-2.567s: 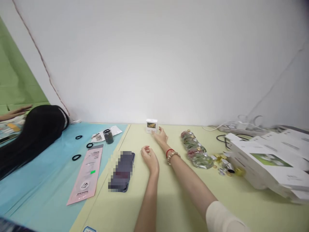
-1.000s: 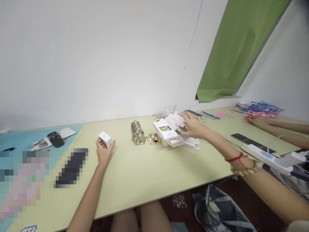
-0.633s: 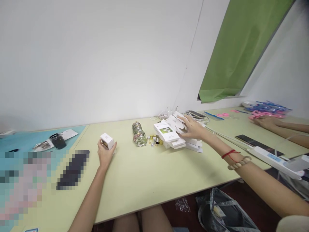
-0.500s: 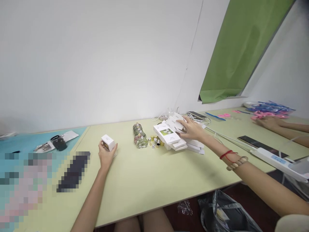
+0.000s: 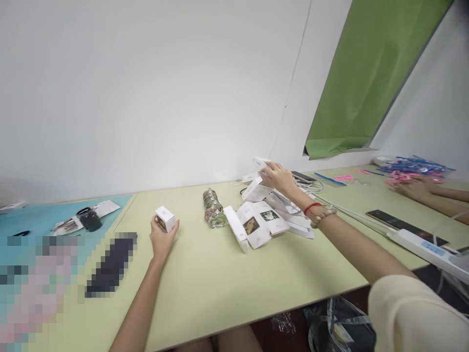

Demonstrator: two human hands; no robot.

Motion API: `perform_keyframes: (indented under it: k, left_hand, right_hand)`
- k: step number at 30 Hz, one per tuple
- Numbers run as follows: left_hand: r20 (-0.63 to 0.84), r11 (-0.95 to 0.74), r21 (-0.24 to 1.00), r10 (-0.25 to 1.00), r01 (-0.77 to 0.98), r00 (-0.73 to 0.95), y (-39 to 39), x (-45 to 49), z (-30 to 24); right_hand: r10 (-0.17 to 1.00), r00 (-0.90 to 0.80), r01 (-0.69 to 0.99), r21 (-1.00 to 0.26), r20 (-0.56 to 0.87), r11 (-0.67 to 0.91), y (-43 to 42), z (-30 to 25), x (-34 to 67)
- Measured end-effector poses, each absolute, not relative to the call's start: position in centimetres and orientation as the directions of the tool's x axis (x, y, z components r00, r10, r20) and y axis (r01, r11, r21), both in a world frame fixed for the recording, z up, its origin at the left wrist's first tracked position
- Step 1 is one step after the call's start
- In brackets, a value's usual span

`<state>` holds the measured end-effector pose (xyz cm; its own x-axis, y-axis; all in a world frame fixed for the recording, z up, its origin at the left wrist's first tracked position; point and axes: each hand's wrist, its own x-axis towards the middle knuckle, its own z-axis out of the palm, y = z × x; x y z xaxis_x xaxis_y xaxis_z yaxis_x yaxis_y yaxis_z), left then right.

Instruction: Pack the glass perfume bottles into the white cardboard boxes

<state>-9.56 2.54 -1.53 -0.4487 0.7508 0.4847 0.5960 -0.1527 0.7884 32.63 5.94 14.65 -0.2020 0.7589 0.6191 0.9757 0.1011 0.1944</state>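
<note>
We see left hand (image 5: 161, 243) wrapped round small white box (image 5: 165, 217), thumb and fingers opposed, likely for steadiness; resting on table (image 5: 205, 274) or lifted, can't tell. Right hand (image 5: 280, 177) grips white carton (image 5: 261, 162) at pile's far side, raised, we judge, to separate it from loose cartons (image 5: 275, 226).

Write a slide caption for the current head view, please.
Left hand holding a small white cardboard box, right hand grasping white cardboard cartons.

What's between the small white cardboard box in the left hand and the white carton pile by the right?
A row of rounded, clear, pink-and-green glassy pieces, with bare pale-yellow tabletop between it and the box, in the head view.
</note>
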Motion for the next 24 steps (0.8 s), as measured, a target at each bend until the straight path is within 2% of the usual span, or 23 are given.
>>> perform_keyframes:
  k: [3,7,11,14,19,24]
  left_hand:
    - [0.496,-0.17,0.784,0.75,0.598,-0.437,2.7,-9.6,-1.5]
    - [0.51,-0.168,0.759,0.753,0.629,-0.415,2.8,-9.4,-1.3]
    - [0.507,-0.153,0.747,0.76,0.647,-0.406,2.7,-9.2,-1.1]
    - [0.488,-0.131,0.754,0.768,0.644,-0.414,2.6,-9.2,-1.2]
    - [0.47,-0.15,0.787,0.774,0.598,-0.425,2.3,-9.4,-1.6]
    - [0.458,-0.156,0.808,0.773,0.568,-0.439,2.0,-9.5,-1.8]
  right_hand:
    - [0.783,-0.187,0.981,0.071,0.593,0.181,7.8,14.3,31.5]
    - [0.848,-0.351,0.925,0.003,0.396,0.381,8.3,14.1,30.3]
    - [0.823,-0.424,0.882,-0.034,0.378,0.47,5.0,14.5,28.1]
    - [0.815,-0.519,0.825,-0.098,0.259,0.557,0.7,13.6,25.3]
    - [0.779,-0.618,0.774,-0.091,0.106,0.627,-5.1,8.6,20.5]
    - [0.803,-0.584,0.807,-0.024,0.119,0.59,-5.8,4.6,18.2]
